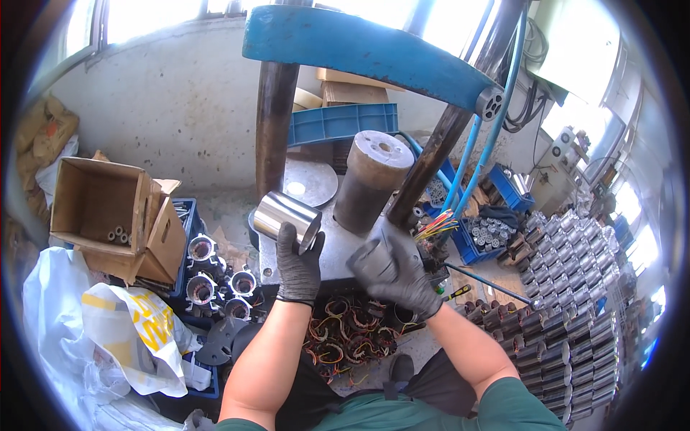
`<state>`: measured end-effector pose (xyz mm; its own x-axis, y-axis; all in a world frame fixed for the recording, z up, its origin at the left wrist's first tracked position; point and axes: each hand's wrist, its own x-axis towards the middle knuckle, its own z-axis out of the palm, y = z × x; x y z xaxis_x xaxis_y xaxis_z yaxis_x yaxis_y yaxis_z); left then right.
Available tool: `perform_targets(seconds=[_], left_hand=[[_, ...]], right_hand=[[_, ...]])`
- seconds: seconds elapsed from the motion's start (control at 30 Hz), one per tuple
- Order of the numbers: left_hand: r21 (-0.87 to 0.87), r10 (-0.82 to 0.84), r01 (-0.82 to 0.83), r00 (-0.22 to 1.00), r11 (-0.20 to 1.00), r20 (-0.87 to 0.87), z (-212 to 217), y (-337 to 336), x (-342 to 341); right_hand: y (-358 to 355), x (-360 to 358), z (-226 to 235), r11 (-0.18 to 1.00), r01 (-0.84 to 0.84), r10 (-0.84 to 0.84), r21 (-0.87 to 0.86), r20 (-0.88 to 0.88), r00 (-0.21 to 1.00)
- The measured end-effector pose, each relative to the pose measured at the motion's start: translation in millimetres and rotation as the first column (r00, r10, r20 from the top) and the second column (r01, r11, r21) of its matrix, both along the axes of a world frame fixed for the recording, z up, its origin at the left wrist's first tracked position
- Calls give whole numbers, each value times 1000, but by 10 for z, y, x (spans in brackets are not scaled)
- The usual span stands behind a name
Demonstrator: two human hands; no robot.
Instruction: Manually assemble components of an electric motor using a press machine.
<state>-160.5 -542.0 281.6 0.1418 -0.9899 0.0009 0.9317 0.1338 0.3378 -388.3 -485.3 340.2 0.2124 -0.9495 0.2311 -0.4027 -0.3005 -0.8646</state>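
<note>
Head view, shiny steel cylinder (pixel 286 214), hollow, tilted, pinched in gloved left hand (pixel 299 264) grip, right hand (pixel 397 271) spread.

We look down on a cramped workshop corner with a rough grey plaster wall (pixel 180 108) behind, bright windows (pixel 144 14) glaring along the top, and more daylight flooding in at the right. At our left we see an open cardboard box (pixel 97 201) and white plastic bags (pixel 93 337) on the floor. At our right, rows of metal cylinders (pixel 575 287) crowd the ground beside blue crates (pixel 481 241).
</note>
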Motion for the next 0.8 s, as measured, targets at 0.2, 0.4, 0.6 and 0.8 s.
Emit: perform_targets(seconds=[0.2,0.4,0.6,0.8], left_hand=[[18,-158,157,978,987,140,-71,87,-299],[-185,-125,199,929,962,347,8,146,-523],[-165,-85,210,827,964,555,-31,197,-653],[-168,-86,331,633,929,770,-32,372,-815]], right_hand=[[-663,-19,879,910,70,111,-409,402,909],[-1619,-39,1013,748,357,-273,-559,231,934],[-1880,-49,1027,707,394,-420,-588,100,902],[-616,-444,332,763,262,-415,-591,-137,900]])
